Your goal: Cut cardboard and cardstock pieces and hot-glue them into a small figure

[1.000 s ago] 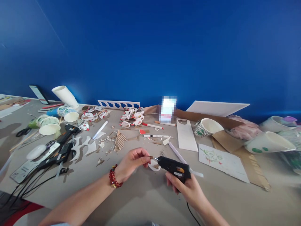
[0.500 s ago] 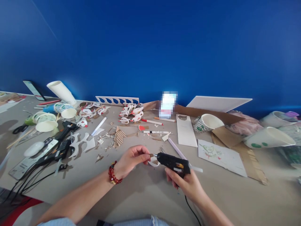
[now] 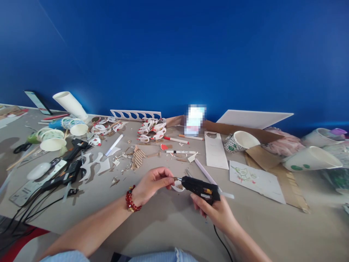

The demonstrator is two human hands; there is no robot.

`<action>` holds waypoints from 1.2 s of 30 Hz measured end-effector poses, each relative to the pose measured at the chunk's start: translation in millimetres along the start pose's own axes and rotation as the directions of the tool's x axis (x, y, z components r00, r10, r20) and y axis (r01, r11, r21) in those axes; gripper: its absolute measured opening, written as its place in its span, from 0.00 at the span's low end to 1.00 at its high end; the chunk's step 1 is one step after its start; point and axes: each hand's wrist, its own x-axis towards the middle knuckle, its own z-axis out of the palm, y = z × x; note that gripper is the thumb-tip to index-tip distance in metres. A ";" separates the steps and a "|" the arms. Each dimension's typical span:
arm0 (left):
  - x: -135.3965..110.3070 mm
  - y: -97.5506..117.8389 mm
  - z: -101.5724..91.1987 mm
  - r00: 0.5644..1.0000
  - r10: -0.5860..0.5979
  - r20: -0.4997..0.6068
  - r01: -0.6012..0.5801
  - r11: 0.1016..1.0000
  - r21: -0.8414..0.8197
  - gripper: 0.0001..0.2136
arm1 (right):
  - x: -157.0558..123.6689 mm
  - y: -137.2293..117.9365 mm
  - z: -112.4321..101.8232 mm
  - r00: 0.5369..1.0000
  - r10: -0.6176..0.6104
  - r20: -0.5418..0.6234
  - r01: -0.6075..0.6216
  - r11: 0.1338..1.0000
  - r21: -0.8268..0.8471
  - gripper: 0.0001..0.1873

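Observation:
A black hot glue gun [image 3: 200,187] is gripped in my right hand [image 3: 211,209], its metal nozzle pointing left and a clear glue stick jutting from the back. My left hand [image 3: 158,182], with a red bead bracelet [image 3: 132,198] on its wrist, pinches a small brown cardboard piece [image 3: 175,178]. The nozzle tip is at that piece, and whether glue is coming out is too small to tell. Just under the nozzle lies a small white cut-out [image 3: 178,187] with brown bits on it, partly hidden by my fingers and the gun.
White birds with red beaks [image 3: 152,129] cluster at the back. Markers [image 3: 180,152], corrugated cardboard [image 3: 138,157] and paper scraps lie ahead. Left are paper cups [image 3: 53,144], a power strip [image 3: 62,176] and cords. A bird drawing [image 3: 256,182] and a patterned cup [image 3: 242,141] are right.
Both hands stay almost in place, the nozzle still at the cardboard piece. The whole view has shifted very slightly.

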 end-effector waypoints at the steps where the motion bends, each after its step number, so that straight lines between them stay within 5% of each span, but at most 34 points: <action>1: 0.1 0.0 0.0 1.000 0.000 0.001 0.000 1.000 -0.002 0.12 | 0.0 0.5 0.1 1.000 0.001 -0.002 -0.001 1.000 0.002 0.26; 27: 1.3 0.2 0.0 0.999 -0.038 0.003 0.038 0.995 -0.094 0.10 | 2.7 10.4 1.8 0.999 -0.045 -0.008 0.044 0.997 -0.064 0.21; 32: 1.3 -1.9 -1.7 1.000 -0.018 -0.025 0.015 0.994 -0.105 0.08 | 4.5 5.9 0.8 0.983 -0.184 -0.027 0.175 0.964 -0.202 0.18; 36: 1.8 -6.9 -6.2 0.998 -0.010 -0.055 0.002 0.990 -0.140 0.07 | 1.0 -4.6 -1.5 0.918 -0.393 -0.051 0.319 0.809 -0.494 0.10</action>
